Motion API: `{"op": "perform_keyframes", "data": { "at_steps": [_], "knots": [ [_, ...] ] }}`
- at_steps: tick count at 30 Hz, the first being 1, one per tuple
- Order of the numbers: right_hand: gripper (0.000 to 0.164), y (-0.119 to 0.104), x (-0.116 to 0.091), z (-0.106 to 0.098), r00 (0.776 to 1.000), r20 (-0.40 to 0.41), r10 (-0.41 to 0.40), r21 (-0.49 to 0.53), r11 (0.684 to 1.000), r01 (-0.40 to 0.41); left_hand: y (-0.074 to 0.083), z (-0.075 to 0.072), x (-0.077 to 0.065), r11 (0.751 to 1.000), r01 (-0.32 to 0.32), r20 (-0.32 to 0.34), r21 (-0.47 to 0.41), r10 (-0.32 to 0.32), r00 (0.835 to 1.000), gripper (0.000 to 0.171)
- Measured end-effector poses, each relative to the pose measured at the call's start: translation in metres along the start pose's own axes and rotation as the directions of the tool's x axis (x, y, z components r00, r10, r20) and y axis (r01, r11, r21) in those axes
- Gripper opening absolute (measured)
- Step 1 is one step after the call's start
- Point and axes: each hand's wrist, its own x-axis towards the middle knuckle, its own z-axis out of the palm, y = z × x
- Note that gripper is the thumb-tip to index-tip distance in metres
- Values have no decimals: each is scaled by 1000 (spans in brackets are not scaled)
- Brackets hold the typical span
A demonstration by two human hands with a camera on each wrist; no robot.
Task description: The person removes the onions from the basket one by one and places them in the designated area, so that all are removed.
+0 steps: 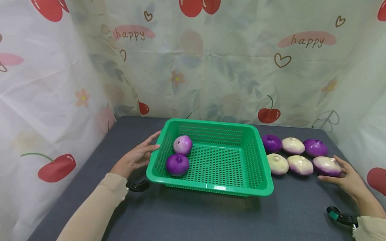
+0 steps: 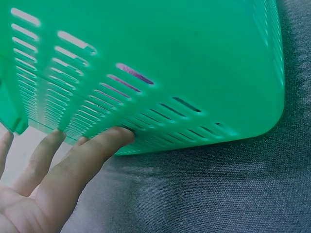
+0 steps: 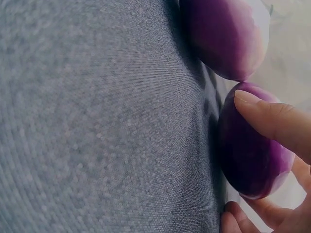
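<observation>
A green plastic basket (image 1: 211,189) stands mid-table, with a pale purple onion (image 1: 182,145) and a deep purple onion (image 1: 177,164) in its left part. My left hand (image 1: 137,155) is at the basket's left side; in the left wrist view its extended fingers (image 2: 80,167) touch the slotted wall. On the right, my right hand (image 1: 346,177) grips a white and purple onion (image 1: 327,166), the rightmost of the front row. In the right wrist view the thumb lies on this onion (image 3: 252,145), and other fingers are behind and under it.
Beside the basket's right wall sit other onions in two rows: purple (image 1: 272,144), white (image 1: 293,145) and purple (image 1: 315,147) behind, pale ones (image 1: 277,164) (image 1: 300,165) in front. A dark cloth (image 1: 193,217) covers the table, and a printed curtain (image 1: 211,83) hangs behind it.
</observation>
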Motion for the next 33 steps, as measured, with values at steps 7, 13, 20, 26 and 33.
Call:
{"op": "perform_keyframes", "data": {
  "at_steps": [7,13,20,26,33],
  "knots": [
    [112,1,0,-1,1000,23,-10,20,1000,10,1,1,-1,1000,4,-3,-2,-4,1000,68],
    [113,0,2,-2,1000,27,7,-3,1000,-7,1,1,-1,1000,8,-3,-10,-8,1000,68],
    [114,-1,1,-4,999,41,26,-3,1000,-26,2,1,-1,1000,5,9,-19,-5,1000,69],
    [111,3,4,-7,999,47,15,9,1000,-15,1,2,-1,1000,8,8,-17,-8,1000,69],
    [104,-4,22,-17,998,4,-65,24,998,65,1,-1,0,1000,8,2,-5,-8,1000,69]
  ]
}}
